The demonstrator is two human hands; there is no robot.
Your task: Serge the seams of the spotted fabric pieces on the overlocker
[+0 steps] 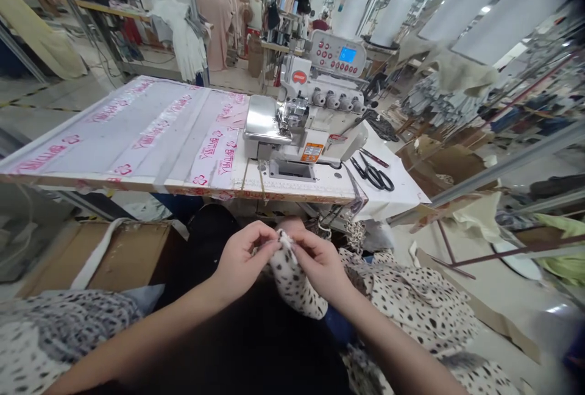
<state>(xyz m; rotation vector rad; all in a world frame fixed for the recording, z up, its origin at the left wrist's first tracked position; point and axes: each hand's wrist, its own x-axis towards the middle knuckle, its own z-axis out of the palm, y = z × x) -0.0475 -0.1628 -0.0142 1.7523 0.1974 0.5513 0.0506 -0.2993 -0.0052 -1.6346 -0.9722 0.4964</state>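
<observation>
A piece of white fabric with dark spots hangs between my hands, over my lap and in front of the table edge. My left hand pinches its gathered upper edge between thumb and fingers. From the other side my right hand grips the same edge, fingertips close to those of the left. The cloth's lower part droops below my right wrist. Beyond the hands stands a white overlock sewing machine with a lit blue display; nothing lies under its needle area that I can make out.
Black scissors and a dark red slim tool lie right of the machine. More spotted fabric is heaped at my right, with another pile at lower left. A cardboard box stands under the table.
</observation>
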